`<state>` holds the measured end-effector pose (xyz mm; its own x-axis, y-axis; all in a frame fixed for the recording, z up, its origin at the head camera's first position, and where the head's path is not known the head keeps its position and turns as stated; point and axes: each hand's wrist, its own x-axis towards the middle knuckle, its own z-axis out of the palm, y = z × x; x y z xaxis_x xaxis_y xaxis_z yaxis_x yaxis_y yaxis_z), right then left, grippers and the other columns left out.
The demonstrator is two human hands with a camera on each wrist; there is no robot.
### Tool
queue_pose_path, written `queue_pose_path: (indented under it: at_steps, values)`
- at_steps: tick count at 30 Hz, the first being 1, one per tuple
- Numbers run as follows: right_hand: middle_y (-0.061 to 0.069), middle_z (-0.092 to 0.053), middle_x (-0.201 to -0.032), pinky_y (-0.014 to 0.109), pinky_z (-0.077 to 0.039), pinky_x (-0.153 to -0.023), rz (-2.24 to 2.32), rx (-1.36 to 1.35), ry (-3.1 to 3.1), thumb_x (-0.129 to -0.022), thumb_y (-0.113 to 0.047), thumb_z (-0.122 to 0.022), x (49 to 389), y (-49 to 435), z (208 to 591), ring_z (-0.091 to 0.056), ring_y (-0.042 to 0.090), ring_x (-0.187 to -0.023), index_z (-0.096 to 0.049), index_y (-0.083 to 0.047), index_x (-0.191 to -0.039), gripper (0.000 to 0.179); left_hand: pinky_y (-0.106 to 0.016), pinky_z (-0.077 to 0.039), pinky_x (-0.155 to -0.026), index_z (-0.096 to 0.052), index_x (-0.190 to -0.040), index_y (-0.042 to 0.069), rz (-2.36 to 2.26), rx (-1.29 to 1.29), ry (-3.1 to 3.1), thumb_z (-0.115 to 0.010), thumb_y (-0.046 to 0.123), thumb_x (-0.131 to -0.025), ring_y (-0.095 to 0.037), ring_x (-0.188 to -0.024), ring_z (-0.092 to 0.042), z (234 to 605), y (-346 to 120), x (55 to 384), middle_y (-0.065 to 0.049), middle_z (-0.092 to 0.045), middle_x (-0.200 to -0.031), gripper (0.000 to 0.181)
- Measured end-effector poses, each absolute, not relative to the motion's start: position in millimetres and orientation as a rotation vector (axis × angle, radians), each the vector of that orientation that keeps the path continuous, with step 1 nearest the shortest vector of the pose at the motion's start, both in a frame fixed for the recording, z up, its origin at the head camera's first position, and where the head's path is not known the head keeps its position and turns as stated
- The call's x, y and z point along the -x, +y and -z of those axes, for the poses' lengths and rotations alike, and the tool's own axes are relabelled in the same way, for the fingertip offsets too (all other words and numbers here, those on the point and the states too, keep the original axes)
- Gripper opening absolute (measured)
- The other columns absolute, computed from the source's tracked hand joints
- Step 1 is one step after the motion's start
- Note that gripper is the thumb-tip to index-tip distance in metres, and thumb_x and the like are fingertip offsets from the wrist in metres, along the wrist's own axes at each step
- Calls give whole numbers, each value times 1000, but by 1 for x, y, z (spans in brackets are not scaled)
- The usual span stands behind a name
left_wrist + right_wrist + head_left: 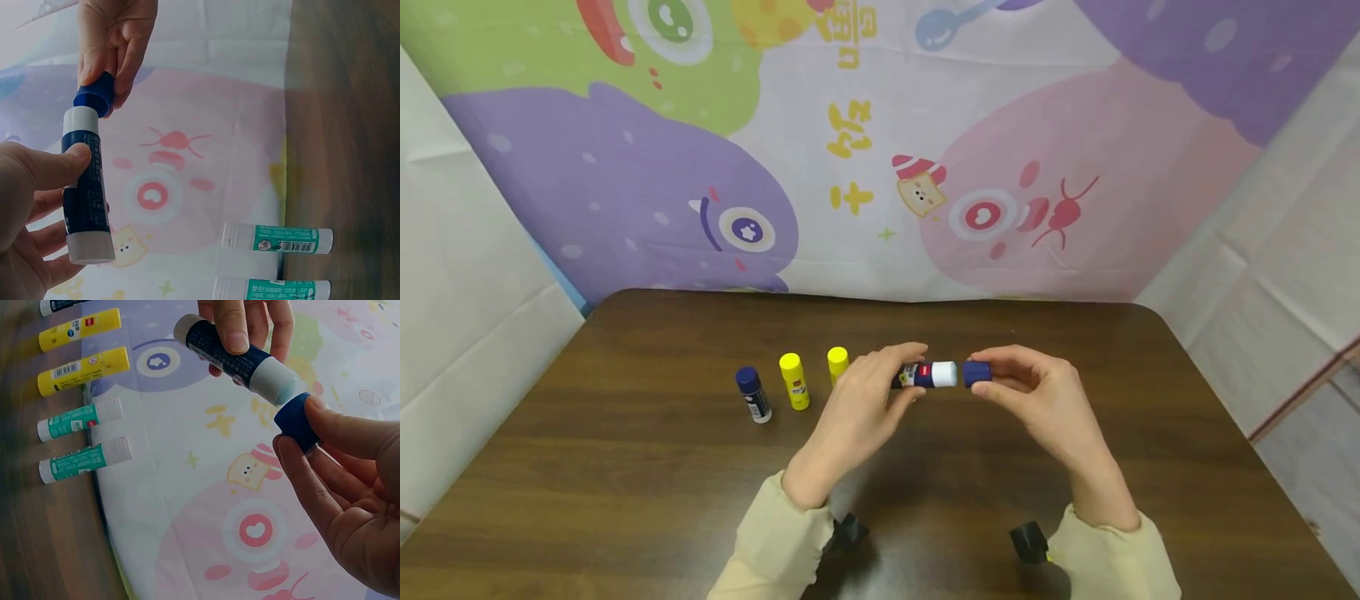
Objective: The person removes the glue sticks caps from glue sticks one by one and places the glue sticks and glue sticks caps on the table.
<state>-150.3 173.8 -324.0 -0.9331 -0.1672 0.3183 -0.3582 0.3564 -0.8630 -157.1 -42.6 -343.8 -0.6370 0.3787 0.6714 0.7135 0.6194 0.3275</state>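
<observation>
Gripping blue-labelled glue stick [925, 375], cap [976, 372] off

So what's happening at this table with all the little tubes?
A person is holding a blue glue stick sideways above a brown table. The left hand grips its body, while the right hand pinches the blue cap just clear of the white end, so the cap is off. Beside the left hand, another blue glue stick and two yellow glue sticks stand upright on the table. The wrist views also show two green glue sticks.
</observation>
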Motion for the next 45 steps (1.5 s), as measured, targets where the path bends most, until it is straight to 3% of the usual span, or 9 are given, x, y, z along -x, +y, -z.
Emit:
queue_pose_path:
  at_steps: [8, 16, 18, 25, 33, 39, 45]
  values:
    - [12, -66, -95, 21, -51, -73, -1655, -488, -2411, -74, -7, -73, 151, 176, 324, -66, 11, -81, -65, -4, -103, 30, -28, -46, -77, -58, -119, 10, 793, 872, -2297, -71, 11, -77, -12, -85, -57, 347, -42, 159, 0, -60, -103, 43]
    - [8, -67, -95, 19, -51, -73, -1560, -473, -2414, -76, -9, -71, 153, 177, 324, -64, 6, -84, -64, -7, -104, 29, -21, -46, -64, -61, -114, 10, 872, 854, -2310, -69, 11, -79, -8, -79, -56, 350, -40, 162, 2, -61, -103, 35]
    - [8, -67, -96, 18, -50, -73, -1531, -466, -2423, -76, -10, -71, 154, 178, 324, -63, 4, -84, -64, -7, -105, 29, -22, -46, -66, -61, -111, 10, 869, 844, -2307, -70, 11, -78, -9, -78, -56, 351, -39, 163, 2, -63, -100, 34]
    - [10, -66, -100, 20, -51, -74, -1455, -468, -2510, -80, -14, -68, 153, 178, 327, -65, 12, -86, -62, -8, -109, 30, -32, -42, -92, -62, -100, 8, 820, 822, -2312, -71, 9, -73, -13, -83, -62, 356, -33, 164, 1, -67, -90, 28]
    - [8, -64, -100, 28, -51, -77, -1314, -510, -2541, -79, -13, -69, 156, 181, 331, -64, 17, -88, -63, -8, -110, 31, -24, -47, -64, -57, -101, 10, 1005, 745, -2435, -72, 17, -75, -12, -75, -62, 359, -20, 166, 0, -65, -91, 30]
    - [4, -61, -96, 31, -51, -76, -1147, -524, -2582, -77, -12, -71, 163, 184, 334, -62, 16, -85, -64, -9, -108, 32, -22, -46, -66, -56, -102, 8, 1038, 755, -2508, -67, 11, -77, -13, -78, -59, 362, -10, 172, 0, -59, -93, 27]
    - [8, -63, -95, 34, -52, -75, -1085, -505, -2640, -77, -9, -72, 171, 188, 339, -63, 19, -83, -60, -5, -109, 35, -20, -46, -67, -55, -99, 9, 971, 796, -2547, -66, 13, -78, -11, -78, -56, 361, 0, 182, -1, -58, -91, 24]
